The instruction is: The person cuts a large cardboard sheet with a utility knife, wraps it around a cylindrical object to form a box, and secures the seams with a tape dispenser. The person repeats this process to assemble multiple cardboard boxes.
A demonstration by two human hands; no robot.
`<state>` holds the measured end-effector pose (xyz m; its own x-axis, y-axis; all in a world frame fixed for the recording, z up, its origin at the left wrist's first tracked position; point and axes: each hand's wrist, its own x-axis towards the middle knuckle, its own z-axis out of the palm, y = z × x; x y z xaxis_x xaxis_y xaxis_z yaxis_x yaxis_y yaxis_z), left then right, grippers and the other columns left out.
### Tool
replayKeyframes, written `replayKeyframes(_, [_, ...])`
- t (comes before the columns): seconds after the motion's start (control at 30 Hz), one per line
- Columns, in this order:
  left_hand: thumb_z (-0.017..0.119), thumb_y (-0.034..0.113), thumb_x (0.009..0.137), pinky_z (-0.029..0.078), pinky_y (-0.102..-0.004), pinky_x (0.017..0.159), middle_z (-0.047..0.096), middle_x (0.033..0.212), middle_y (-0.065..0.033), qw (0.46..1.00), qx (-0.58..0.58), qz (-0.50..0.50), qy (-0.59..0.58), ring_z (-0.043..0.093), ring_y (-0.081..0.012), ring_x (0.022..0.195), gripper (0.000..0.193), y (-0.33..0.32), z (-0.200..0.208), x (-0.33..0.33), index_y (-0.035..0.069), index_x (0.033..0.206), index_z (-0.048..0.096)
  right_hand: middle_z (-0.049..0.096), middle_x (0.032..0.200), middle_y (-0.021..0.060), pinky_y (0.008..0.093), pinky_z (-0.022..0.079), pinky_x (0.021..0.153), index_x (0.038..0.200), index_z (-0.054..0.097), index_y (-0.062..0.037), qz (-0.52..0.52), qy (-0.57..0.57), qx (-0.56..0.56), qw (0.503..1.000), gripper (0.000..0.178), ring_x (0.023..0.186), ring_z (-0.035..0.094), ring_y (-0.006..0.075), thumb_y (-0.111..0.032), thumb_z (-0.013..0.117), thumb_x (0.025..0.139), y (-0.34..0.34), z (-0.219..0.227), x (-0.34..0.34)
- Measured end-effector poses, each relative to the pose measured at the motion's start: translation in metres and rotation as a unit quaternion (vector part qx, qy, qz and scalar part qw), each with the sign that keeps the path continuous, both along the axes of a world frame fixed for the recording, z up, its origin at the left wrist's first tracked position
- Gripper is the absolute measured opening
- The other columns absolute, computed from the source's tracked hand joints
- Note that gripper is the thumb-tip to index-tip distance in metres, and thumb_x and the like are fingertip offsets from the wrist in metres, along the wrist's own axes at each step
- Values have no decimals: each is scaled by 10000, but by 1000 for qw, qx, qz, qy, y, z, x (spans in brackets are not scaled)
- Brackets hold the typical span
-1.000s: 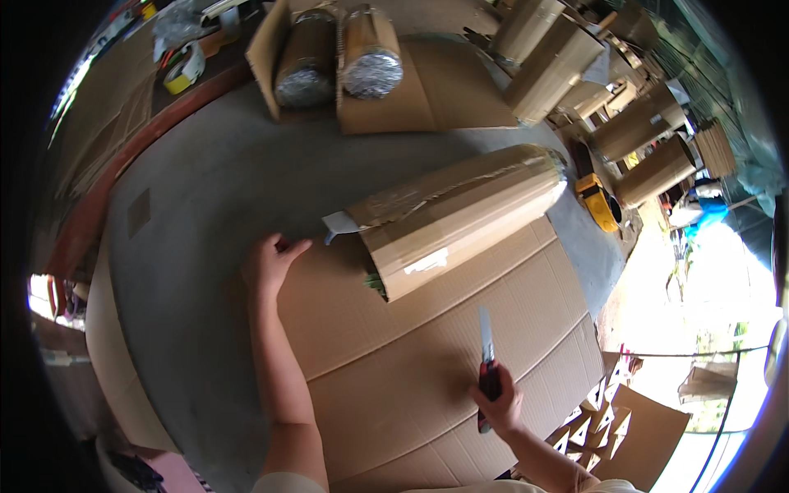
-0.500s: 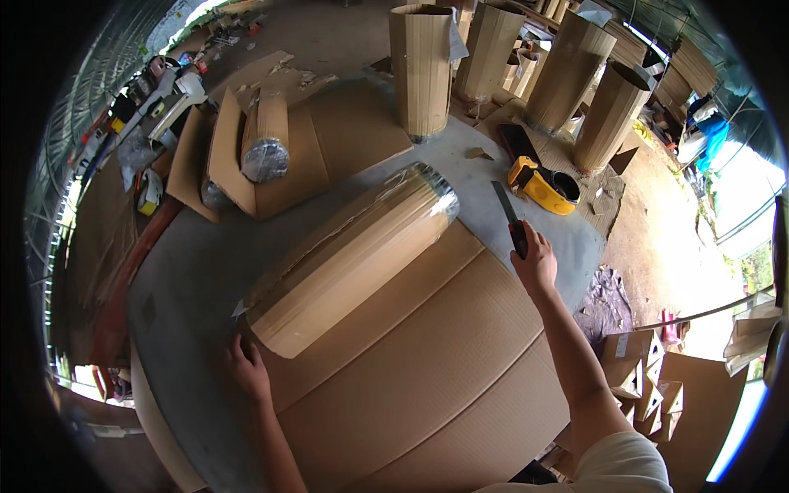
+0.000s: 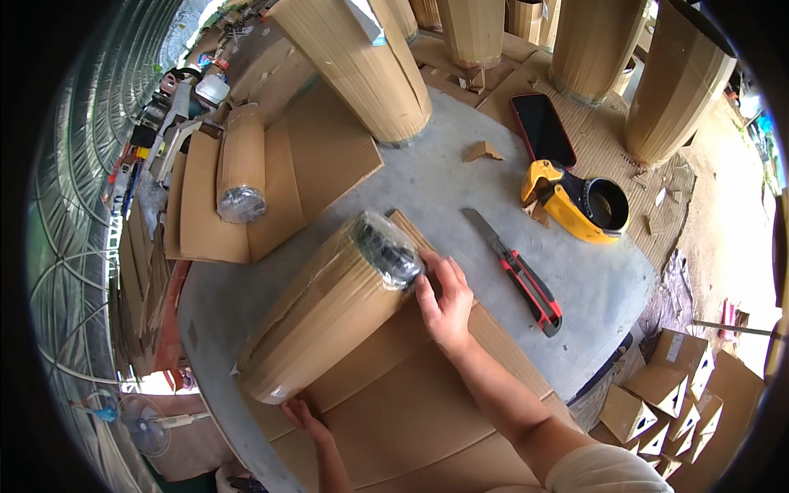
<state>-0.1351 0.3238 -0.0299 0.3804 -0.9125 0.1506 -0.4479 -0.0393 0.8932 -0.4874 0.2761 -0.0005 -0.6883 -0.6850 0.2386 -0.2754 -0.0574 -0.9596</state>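
Roll (image 3: 329, 308) looks bulky, stiff, cardboard-wrapped; best held at both ends. Right hand (image 3: 445, 297) lies flat, fingers spread, at its far end; left hand (image 3: 302, 413) cups the near end, no pinch

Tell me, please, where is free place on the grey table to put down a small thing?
Bare grey table lies between the upright cardboard tube, the utility knife and the wrapped roll. Crowded: around the yellow tape dispenser and phone, and where both hands work.

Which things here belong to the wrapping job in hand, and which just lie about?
In hand: roll, cardboard sheet, left hand, right hand.
Lying about: knife, tape dispenser, phone, standing tubes.
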Motion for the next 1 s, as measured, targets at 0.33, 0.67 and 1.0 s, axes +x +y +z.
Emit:
replayKeyframes(0.33, [476,138,847,330,-375,915,458,1161,-155,995,-100,27,8,432,-234,1051,323,-5,-5,3,0,1118,369,634,964,181,396,401,935,986,628,18,70,-134,-55,987,286,972,597,285,-6,518,722,5,-4,10])
replayKeyframes(0.67, [509,144,839,304,-363,937,453,1152,-115,995,-83,54,10,418,-216,1048,341,-3,0,-1,25,1129,374,635,963,187,404,379,955,968,630,40,62,-182,-62,979,308,1004,586,289,46,465,708,5,-7,16])
replayKeyframes(1.0, [496,103,834,322,-349,924,463,1135,-98,996,-79,46,8,433,-196,1032,334,-3,-3,5,18,1136,379,624,1003,197,392,360,973,987,623,52,67,-228,-68,969,333,1038,567,283,49,434,713,7,-8,19])
